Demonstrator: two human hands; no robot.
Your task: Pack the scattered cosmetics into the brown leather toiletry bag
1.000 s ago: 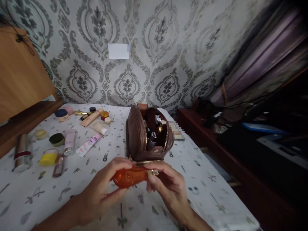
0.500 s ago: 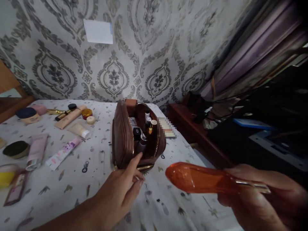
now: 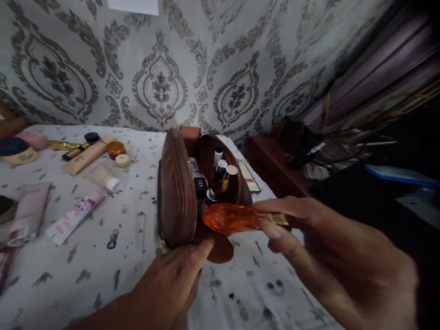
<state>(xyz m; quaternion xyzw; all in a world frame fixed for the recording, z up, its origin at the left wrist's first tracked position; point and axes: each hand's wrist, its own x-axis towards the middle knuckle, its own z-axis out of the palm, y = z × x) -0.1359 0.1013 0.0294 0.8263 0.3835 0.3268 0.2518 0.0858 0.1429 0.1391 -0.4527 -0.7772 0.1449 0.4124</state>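
Observation:
A brown cosmetic bag (image 3: 177,192) stands unzipped in the middle of the bed. Inside it are small bottles and jars, among them a black box (image 3: 200,185) and a bottle with a pale round cap (image 3: 231,171). My left hand (image 3: 172,275) is at the near end of the bag, a digit pressed on its brown end flap (image 3: 222,250); the other fingers are partly hidden. In my right hand (image 3: 330,247), a translucent orange bottle (image 3: 232,218) is pinched by its gold-coloured neck. The bottle lies sideways over the bag's near opening.
To the left lie a white and purple tube (image 3: 75,215), a beige tube (image 3: 103,176), a pink tube (image 3: 30,211) and several jars. A phone (image 3: 250,178) rests beyond the bag's right side. Dark red furniture (image 3: 275,165) borders the bed at right.
My right hand has brought the orange bottle left, over the bag's near end. The end flap now shows folded outward under my left hand. The view has tilted down.

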